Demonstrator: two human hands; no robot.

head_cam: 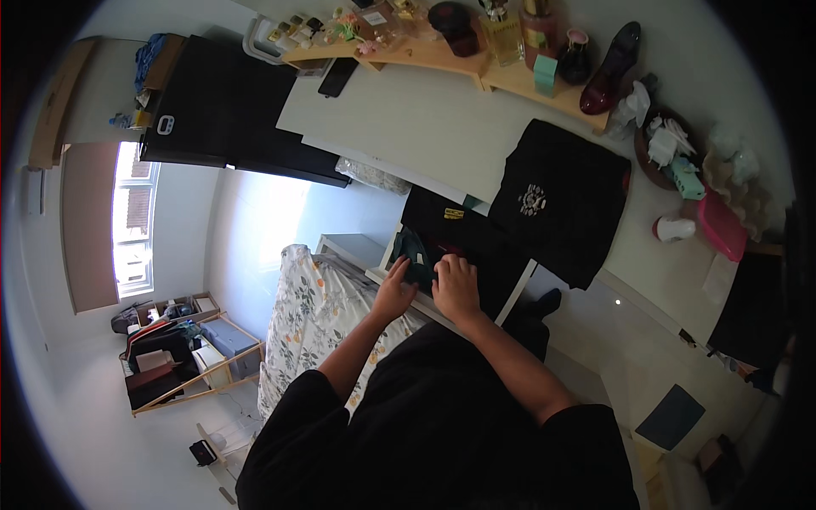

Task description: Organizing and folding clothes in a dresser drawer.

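An open white drawer (517, 292) holds dark folded clothes in front of me. My left hand (393, 294) rests at a dark green folded garment (413, 250) by the drawer's front left corner, thumb and fingers apart. Fingers curled, my right hand (456, 290) touches the right side of that garment; whether cloth is pinched there is hidden. Behind it in the drawer lies a black garment (424, 205) with a yellow printed patch (454, 213). On the white tabletop (408, 121), a folded black T-shirt (564, 191) with a white print hangs partly over the front edge.
A wooden riser (433, 62) at the back carries perfume bottles and a dark red shoe-shaped bottle (611, 70). A phone (338, 78) lies at left. The bed (306, 319) with floral bedding is close on my left; a black refrigerator (223, 108) stands beyond the table.
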